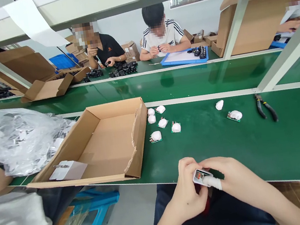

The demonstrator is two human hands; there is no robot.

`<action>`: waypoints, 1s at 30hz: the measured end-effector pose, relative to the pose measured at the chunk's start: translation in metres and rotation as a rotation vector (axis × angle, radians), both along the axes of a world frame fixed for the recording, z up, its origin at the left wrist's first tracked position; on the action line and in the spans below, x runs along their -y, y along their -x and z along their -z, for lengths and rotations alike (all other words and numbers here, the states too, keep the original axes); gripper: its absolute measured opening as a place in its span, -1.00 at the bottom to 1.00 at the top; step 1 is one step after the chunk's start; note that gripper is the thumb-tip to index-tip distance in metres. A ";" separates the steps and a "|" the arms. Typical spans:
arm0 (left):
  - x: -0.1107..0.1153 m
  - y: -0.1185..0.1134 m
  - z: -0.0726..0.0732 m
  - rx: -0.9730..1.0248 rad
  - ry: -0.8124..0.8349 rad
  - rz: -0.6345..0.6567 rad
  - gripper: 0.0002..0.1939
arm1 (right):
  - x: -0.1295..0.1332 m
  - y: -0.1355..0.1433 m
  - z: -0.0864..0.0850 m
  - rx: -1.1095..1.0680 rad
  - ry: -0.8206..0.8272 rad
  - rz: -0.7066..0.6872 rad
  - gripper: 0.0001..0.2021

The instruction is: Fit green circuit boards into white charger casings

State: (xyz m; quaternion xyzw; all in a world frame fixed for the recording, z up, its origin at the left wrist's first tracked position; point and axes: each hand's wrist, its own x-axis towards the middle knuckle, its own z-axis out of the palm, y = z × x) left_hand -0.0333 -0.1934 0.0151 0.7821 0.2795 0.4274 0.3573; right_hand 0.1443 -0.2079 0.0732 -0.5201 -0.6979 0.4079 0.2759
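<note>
Far left, a clear bag (24, 138) is piled with pale parts; in the cardboard tray (111, 142) beside it, just one white unit (67, 170) is laid, apparently done. On the worktop (199, 141), a cluster of white-domed boards (176, 127) is left uncased. And here, at the near edge, a white casing (201, 177) is gripped by the left hand (188, 193) and pinched by the right hand (225, 171), its wrapped thumb at the open end: unfinished, by the look of it. Further right, a loose white piece (219, 105) and another board (235, 116) are left untouched near the pliers (267, 108).
</note>
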 end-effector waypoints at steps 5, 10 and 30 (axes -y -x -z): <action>-0.005 0.003 0.011 0.009 0.038 -0.017 -0.36 | -0.009 0.008 0.013 0.035 -0.047 0.026 -0.79; -0.008 -0.004 0.014 -0.019 0.000 -0.074 -0.33 | -0.028 0.007 0.002 0.257 0.014 -0.122 -0.81; -0.025 0.045 -0.020 -0.343 -0.355 -0.648 -0.49 | -0.158 -0.019 0.031 -0.256 0.262 0.585 -0.69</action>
